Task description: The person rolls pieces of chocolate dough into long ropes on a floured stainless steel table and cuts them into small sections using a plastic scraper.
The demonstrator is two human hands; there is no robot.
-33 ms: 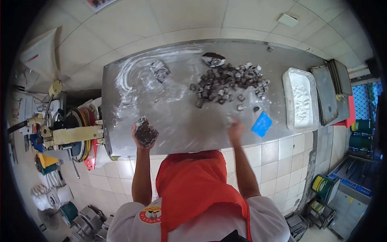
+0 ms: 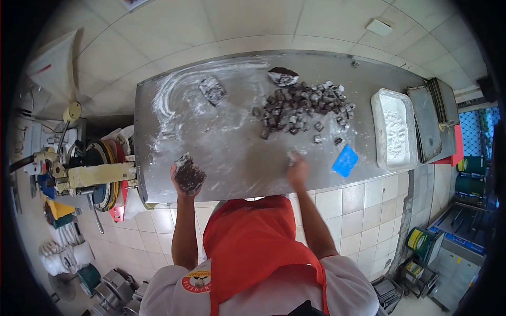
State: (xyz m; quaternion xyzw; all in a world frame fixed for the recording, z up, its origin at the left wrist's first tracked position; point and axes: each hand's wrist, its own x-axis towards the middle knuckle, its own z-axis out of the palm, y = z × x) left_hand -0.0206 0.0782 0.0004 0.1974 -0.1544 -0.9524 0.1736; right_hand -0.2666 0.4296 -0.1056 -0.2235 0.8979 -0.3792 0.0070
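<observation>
- Just changed: the bare right hand point(image 2: 298, 171), lower centre of the frame, has slid a bit left, so it's closer to the bare left hand point(image 2: 176, 182) & farther from the flat blue rectangular scraper point(image 2: 345, 160).
- L hand: same spot, lower left of centre, gripping a rough dark-brown block dusted w/ white powder point(image 2: 190, 175). R hand: blurred, something pale at the fingertips (poss. just powder), so can't tell if it's open or closed.
- What that means, IMO: work's mid-flow; the block's still in hand, only the R side is moving.
- Blocks & lumps: 3 big pieces total, i.e. the held one, a white-dusted dark slab point(image 2: 213, 91) upper left, and a dark rounded lump w/ a whitened side point(image 2: 283, 77) top centre.
- Small dark-brown powdered cubes point(image 2: 300, 105), upper centre to right: dozens, too heaped to count (one stray cube point(image 2: 355, 63) sits alone near the far edge).
- Scraper: 1, right of centre.
- White rectangular tub point(image 2: 378, 126) of loose white powder point(image 2: 396, 126): 1, right side.
- Flat grey metal trays point(image 2: 425, 124), far right: several, overlapping, exact no. unclear.
- Long grey steel table point(image 2: 232, 152) under it all: 1.
</observation>
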